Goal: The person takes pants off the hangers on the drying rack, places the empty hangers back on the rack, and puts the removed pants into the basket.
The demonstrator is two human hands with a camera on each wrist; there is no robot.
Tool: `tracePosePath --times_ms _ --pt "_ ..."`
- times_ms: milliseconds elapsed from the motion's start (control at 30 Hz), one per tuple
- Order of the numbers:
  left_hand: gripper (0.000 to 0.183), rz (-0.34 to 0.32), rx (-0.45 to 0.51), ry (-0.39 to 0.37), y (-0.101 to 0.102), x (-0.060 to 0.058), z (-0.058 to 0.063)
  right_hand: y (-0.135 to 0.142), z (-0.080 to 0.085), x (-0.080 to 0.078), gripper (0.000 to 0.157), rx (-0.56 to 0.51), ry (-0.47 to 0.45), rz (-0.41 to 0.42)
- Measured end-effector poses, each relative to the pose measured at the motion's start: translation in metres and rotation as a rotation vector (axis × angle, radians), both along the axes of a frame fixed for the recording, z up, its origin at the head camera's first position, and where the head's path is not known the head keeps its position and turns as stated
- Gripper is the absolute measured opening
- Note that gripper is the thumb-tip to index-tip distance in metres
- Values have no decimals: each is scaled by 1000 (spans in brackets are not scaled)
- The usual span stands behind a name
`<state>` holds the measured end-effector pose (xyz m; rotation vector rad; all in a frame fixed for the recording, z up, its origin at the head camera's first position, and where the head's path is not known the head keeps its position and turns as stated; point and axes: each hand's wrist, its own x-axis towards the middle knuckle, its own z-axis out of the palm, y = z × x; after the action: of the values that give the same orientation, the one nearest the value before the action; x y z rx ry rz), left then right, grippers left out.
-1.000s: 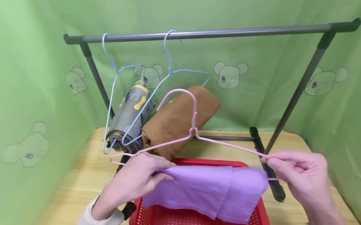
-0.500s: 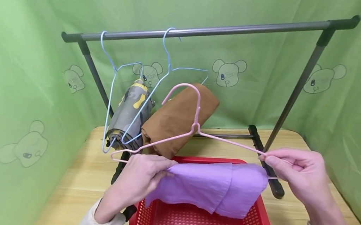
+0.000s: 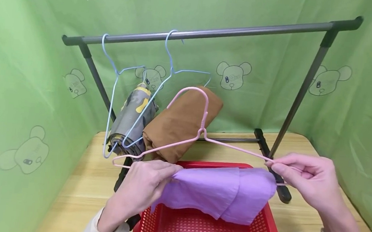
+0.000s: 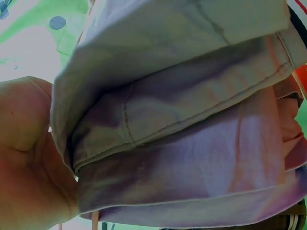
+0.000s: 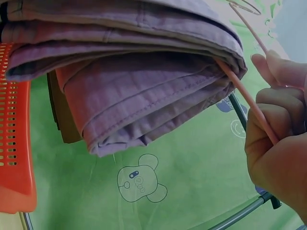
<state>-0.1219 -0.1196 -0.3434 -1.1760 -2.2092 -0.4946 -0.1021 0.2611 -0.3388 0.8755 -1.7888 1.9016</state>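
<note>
A folded purple garment [image 3: 213, 191] with stitched hems drapes over the bottom bar of a pink hanger [image 3: 203, 123], just above the red basket. My left hand [image 3: 143, 182] pinches the garment's left end, its fingertips partly hidden by the cloth. With thumb and forefinger, my right hand [image 3: 307, 178] pinches the hanger's right corner. The right wrist view shows the hanger's lower bar [image 5: 256, 112] coming out of the fold and passing by the curled fingers. Layered purple cloth [image 4: 192, 110] fills most of the left wrist view, beside the palm.
A red basket [image 3: 272, 224] stands below on the wooden table [image 3: 79, 184]. Behind it, a dark metal rack [image 3: 245, 32] carries two blue hangers, one with a camouflage garment [image 3: 133, 113], the other with a brown garment [image 3: 178, 126]. Green printed curtain [image 3: 273, 86] surrounds the table.
The pink hanger's hook has shifted slightly right and up, and the purple garment has risen a little over the basket. Both hands keep their grips.
</note>
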Motion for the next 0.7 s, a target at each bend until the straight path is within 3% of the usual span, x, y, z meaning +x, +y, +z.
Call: tracePosePath --times_ms 433,600,700 --pt "29 -55 42 12 2 3 0 -2 3 -1 22 -8 103 80" --pt "33 -81 58 40 7 4 -1 -9 -1 -1 28 154 129 23" --pt "35 -91 62 59 9 5 1 -13 -7 -1 35 237 96 -25"
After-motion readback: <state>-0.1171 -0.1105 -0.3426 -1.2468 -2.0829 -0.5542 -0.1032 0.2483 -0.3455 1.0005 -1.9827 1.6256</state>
